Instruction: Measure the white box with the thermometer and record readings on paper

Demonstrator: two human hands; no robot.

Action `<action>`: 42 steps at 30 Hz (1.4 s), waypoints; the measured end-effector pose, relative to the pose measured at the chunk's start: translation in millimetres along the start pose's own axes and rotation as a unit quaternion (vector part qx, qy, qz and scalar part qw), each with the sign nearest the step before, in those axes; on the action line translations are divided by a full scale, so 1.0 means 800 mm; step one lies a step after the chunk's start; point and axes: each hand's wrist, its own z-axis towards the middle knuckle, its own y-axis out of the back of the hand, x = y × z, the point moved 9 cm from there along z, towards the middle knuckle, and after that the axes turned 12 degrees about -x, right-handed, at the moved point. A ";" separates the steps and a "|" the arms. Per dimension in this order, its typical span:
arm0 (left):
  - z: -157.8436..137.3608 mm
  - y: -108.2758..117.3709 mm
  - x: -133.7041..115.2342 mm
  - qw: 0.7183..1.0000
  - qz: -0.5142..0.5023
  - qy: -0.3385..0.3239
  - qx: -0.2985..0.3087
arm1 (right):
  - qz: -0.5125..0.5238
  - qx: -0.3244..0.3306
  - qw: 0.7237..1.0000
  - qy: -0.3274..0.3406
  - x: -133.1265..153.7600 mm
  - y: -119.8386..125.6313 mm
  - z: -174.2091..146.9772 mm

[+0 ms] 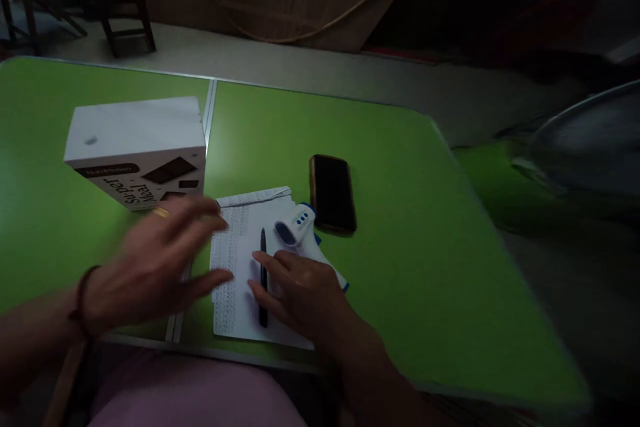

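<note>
My left hand hovers, slightly blurred, between the white box and the notebook, fingers spread and holding nothing. Over the open notebook, my right hand reaches across a dark pen. Its thumb and forefinger are apart, and the pen appears to lie on the page beneath them; whether they touch it I cannot tell. Small handwriting fills the notebook's left part. A white and blue infrared thermometer rests on the upper right of the page, its handle partly hidden behind my right hand.
A tall white printed box stands on the green table at the left. Beyond the thermometer lies a phone with a dark screen. A metal seam crosses the tabletop. Dark wooden chair legs show past the far edge.
</note>
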 end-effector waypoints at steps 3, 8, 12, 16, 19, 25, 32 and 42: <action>-0.002 0.101 0.054 0.951 0.090 0.024 -0.294 | 0.009 0.051 0.998 -0.028 -0.008 -0.009 -0.004; -0.031 0.048 0.187 0.962 -0.064 0.234 -0.124 | 0.020 0.077 0.995 -0.052 -0.021 -0.016 -0.010; -0.050 0.000 0.214 0.939 -0.189 0.288 0.020 | 0.060 0.078 0.993 -0.065 -0.025 -0.019 -0.014; -0.050 0.016 0.203 0.926 -0.216 0.308 -0.030 | 0.093 0.071 0.991 -0.067 -0.024 -0.019 -0.015; -0.052 0.014 0.170 0.884 -0.319 0.339 -0.032 | 0.090 0.088 0.989 -0.076 -0.018 -0.021 -0.013; -0.052 -0.038 0.073 0.787 -0.483 0.336 0.185 | 0.127 0.119 0.980 -0.099 -0.010 -0.015 -0.009; -0.067 -0.068 0.066 0.741 -0.521 0.375 0.195 | -0.036 -0.074 0.962 -0.262 -0.081 0.035 -0.026; -0.074 -0.070 0.064 0.749 -0.527 0.347 0.202 | 0.097 -0.096 0.893 -0.429 -0.114 0.028 -0.038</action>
